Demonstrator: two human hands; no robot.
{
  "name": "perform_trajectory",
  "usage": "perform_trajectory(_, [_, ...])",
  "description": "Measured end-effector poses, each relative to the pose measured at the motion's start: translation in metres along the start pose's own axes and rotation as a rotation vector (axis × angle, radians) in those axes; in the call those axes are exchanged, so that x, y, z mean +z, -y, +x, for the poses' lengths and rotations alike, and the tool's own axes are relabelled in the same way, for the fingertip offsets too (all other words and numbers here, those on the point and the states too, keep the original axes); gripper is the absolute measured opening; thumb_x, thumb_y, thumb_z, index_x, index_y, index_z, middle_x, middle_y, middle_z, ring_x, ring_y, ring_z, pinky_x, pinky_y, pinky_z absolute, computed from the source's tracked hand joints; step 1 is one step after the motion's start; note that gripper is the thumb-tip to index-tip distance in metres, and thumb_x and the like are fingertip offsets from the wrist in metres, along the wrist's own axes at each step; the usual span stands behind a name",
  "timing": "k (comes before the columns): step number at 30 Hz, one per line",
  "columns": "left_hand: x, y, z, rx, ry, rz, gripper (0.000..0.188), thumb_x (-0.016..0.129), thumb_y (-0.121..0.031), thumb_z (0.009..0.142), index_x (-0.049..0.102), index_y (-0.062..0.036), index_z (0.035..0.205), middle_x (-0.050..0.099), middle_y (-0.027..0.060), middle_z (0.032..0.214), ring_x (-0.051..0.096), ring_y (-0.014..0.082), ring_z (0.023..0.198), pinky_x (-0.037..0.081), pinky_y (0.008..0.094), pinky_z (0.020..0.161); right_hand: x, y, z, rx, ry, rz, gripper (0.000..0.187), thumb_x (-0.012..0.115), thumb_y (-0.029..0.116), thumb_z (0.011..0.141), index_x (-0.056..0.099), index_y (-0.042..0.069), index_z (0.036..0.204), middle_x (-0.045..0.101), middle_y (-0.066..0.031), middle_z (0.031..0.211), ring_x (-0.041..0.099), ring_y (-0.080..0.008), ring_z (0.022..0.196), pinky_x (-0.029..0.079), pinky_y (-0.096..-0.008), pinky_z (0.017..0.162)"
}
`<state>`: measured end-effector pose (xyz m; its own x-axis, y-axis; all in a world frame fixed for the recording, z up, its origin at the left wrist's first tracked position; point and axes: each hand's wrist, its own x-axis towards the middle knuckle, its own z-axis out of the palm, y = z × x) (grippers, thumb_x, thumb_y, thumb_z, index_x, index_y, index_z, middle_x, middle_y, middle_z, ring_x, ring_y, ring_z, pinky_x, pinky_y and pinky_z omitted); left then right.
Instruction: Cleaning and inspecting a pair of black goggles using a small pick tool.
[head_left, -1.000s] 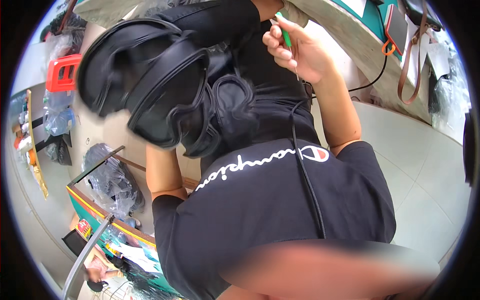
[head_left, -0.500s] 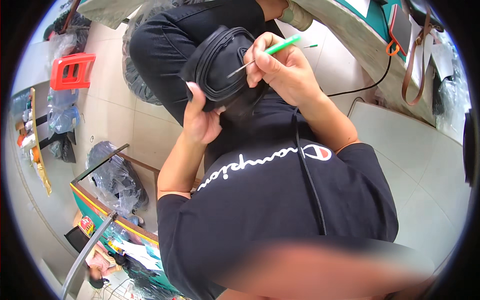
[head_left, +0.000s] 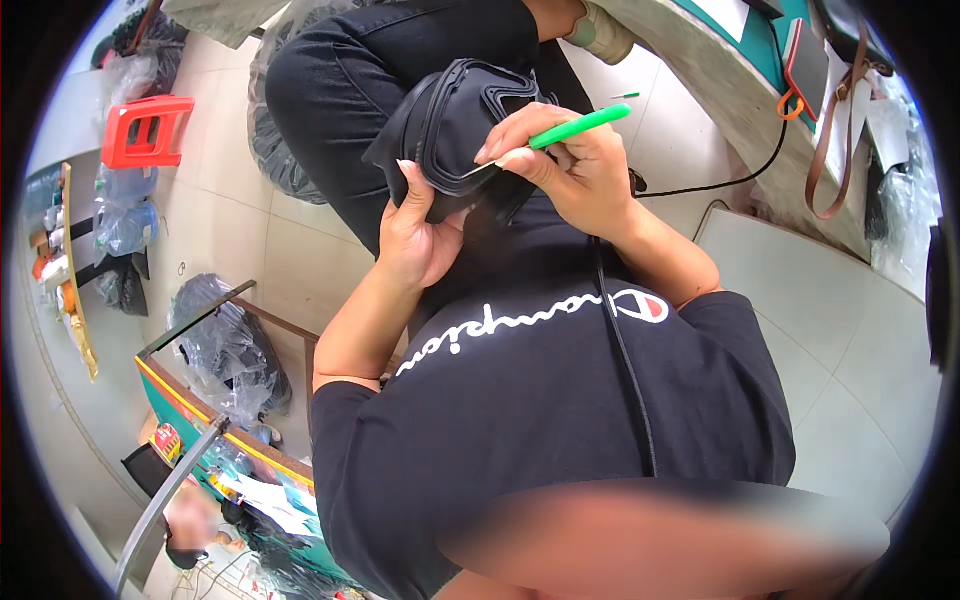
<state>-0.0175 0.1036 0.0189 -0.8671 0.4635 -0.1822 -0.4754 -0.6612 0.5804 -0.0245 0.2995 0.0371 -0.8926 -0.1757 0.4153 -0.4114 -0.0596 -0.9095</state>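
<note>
On my lap rests a black sewn fabric item (head_left: 455,125), which looks like a small bag with rounded, raised seam edges. My left hand (head_left: 425,235) grips its near-left edge, the thumb up on the front side and the fingers mostly hidden underneath. In my right hand (head_left: 575,165) is a slim green-handled tool (head_left: 580,127), pinched between thumb and fingers. Its thin metal tip points down and left and appears to touch the seam near the item's lower edge. Whether the tip is under a thread is too small to tell.
To the right stands a work table (head_left: 690,75) holding a phone-like device (head_left: 805,60) and a brown strap (head_left: 845,130). A black cable runs down from it. At left are a red stool (head_left: 147,132) and plastic-wrapped bundles (head_left: 225,340). Another person (head_left: 190,525) sits at lower left.
The tool tip has come down onto the item's lower seam, and its green handle now lies flatter. The black item has shifted slightly right and turned in my left hand.
</note>
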Motion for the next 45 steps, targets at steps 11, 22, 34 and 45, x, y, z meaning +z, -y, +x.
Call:
perform_trajectory(11, [-0.002,-0.001,0.0,-0.087,0.138,-0.128,0.047,0.035,-0.043,0.1,0.049,-0.0072,0.128,0.059,0.0089,0.123,0.058,0.0212,0.114,0.048,0.0368,0.096,0.001,-0.001,0.012,-0.771,0.004,-0.632,0.028,0.076,0.016,0.073,0.06,0.005,0.094,0.071,-0.0132,0.096,0.06,-0.0174,0.059,0.046,-0.024,0.05])
perform_trajectory(22, [0.009,-0.006,-0.006,-0.049,0.075,0.147,0.044,0.037,-0.041,0.101,0.049,-0.008,0.127,0.061,0.0076,0.116,0.061,0.018,0.103,0.051,0.0297,0.082,-0.007,0.006,0.006,-0.499,0.106,-0.431,0.019,0.071,0.01,0.081,0.058,0.002,0.091,0.071,-0.0152,0.095,0.061,-0.0165,0.062,0.046,-0.0241,0.052])
perform_trajectory(34, [-0.002,0.001,-0.005,0.006,0.158,0.091,0.039,0.037,-0.034,0.102,0.048,-0.0054,0.126,0.06,0.0117,0.118,0.061,0.0218,0.108,0.053,0.0365,0.088,0.004,0.008,0.001,-0.3,-0.084,-0.172,0.012,0.069,0.01,0.085,0.064,0.001,0.091,0.071,-0.0133,0.085,0.067,-0.0214,0.075,0.049,-0.0282,0.067])
perform_trajectory(45, [0.007,0.005,-0.008,-0.014,0.036,0.206,0.043,0.04,-0.039,0.101,0.048,-0.0052,0.127,0.058,0.0078,0.121,0.057,0.0201,0.109,0.046,0.0365,0.094,0.008,0.006,0.001,-0.707,-0.093,-0.716,0.03,0.077,0.012,0.073,0.061,0.005,0.097,0.07,-0.0112,0.097,0.058,-0.0167,0.058,0.044,-0.024,0.05])
